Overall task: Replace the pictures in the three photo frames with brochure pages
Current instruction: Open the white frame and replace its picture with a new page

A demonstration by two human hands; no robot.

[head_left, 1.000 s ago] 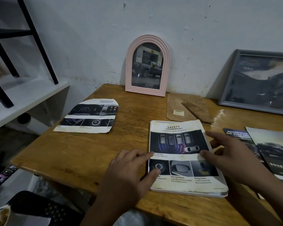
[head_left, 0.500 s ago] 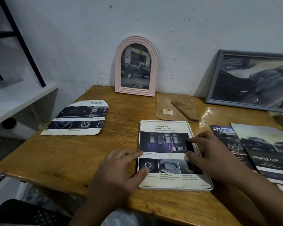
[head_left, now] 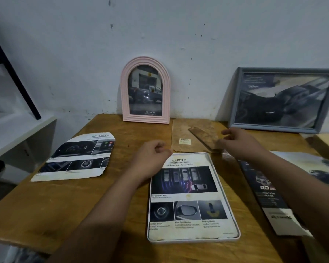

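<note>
A white frame (head_left: 237,236) lies flat at the table's front with a SAFETY brochure page (head_left: 188,196) laid in it. Beyond it lies a brown backing board (head_left: 180,131) with its stand flap (head_left: 201,136). My left hand (head_left: 150,160) hovers by the frame's top left corner, fingers loosely curled, holding nothing. My right hand (head_left: 239,141) reaches over the backing board's right end, fingers spread and relaxed, empty. A pink arched frame (head_left: 146,92) and a grey frame (head_left: 281,99) lean on the wall, each with a car picture.
A cut ADVANCED page (head_left: 74,158) lies on the left of the wooden table (head_left: 84,205). Brochure pages (head_left: 268,198) lie at the right under my right forearm. A white shelf (head_left: 17,133) with a black stand stands to the left.
Both hands have lifted off the SAFETY page and moved toward the wall; my right hand now reaches over the backing board. The camera has moved closer.
</note>
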